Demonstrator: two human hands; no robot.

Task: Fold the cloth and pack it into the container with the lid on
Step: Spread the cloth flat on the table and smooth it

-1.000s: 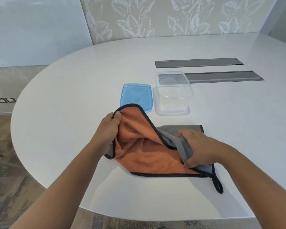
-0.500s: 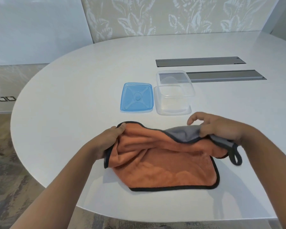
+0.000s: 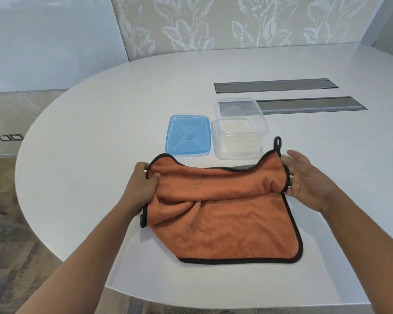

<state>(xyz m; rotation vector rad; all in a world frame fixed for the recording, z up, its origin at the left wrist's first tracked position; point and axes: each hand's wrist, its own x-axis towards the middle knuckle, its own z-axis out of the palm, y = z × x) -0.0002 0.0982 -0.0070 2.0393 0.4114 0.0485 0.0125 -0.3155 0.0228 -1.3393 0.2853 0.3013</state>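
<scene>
- Head view: the orange cloth [image 3: 222,214] is spread unfolded at lower centre, far corners pinched by the left hand [image 3: 143,186] and right hand [image 3: 304,177].
- The clear container [image 3: 238,130] is seen empty at centre, the blue lid [image 3: 188,137] beside it; folding, packing and closing remain.

At twelve o'clock of the cloth [image 3: 222,214], the lid [image 3: 188,136] and container [image 3: 239,130] block passage; the table [image 3: 100,123] lies bare at nine and three o'clock.
</scene>
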